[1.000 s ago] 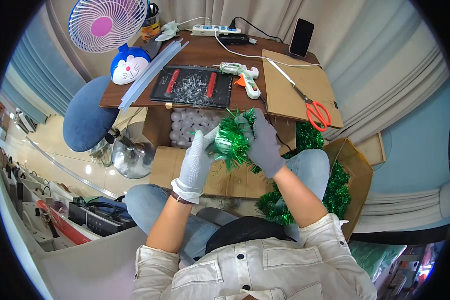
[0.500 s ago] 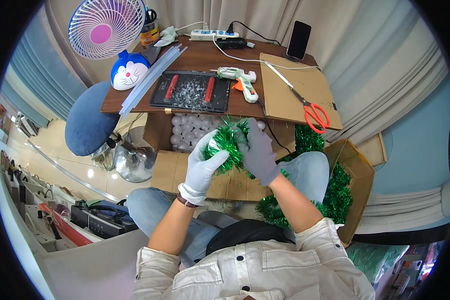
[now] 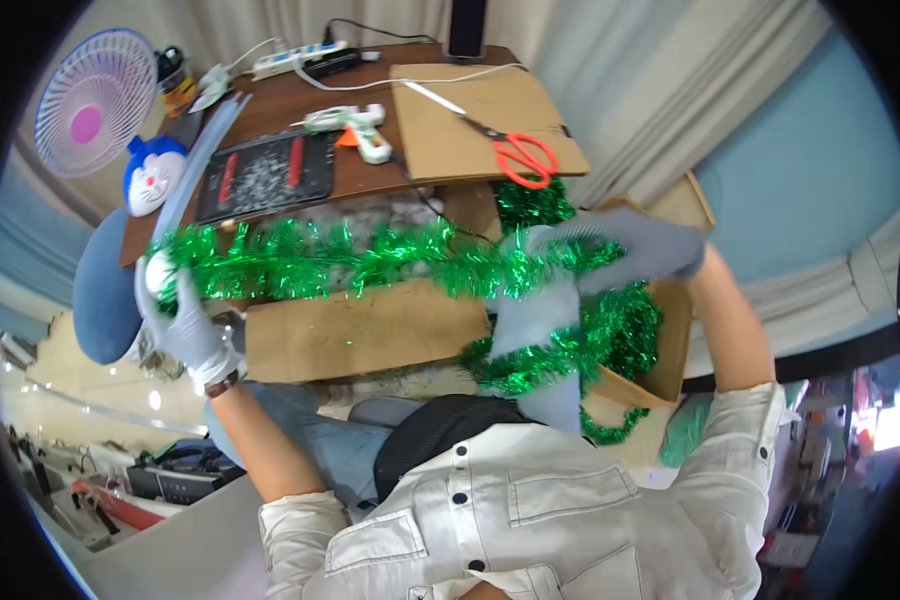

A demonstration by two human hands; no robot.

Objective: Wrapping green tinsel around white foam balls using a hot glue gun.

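Observation:
My left hand (image 3: 188,338), in a white glove, is closed around a white ball (image 3: 158,270) partly wrapped in green tinsel. From there a green tinsel garland (image 3: 345,262) stretches almost level to the right, in front of the table edge. My right hand (image 3: 645,245), in a grey glove and blurred by motion, grips the garland near its right part. More green tinsel (image 3: 625,325) hangs over my right knee and fills a cardboard box beside it. Behind the garland, white balls (image 3: 410,210) lie under the table, mostly hidden.
On the brown table (image 3: 380,85) lie a glue gun (image 3: 370,145), a black tray (image 3: 268,178), translucent sticks (image 3: 202,160) and a cardboard sheet (image 3: 430,145) with red-handled scissors (image 3: 525,160). A fan (image 3: 95,105) and a power strip (image 3: 300,60) stand farther back. The open cardboard box (image 3: 675,330) is right.
My hands have moved far apart, left hand leftward with the ball, right hand rightward, drawing the tinsel out between them. The view has shifted to the right.

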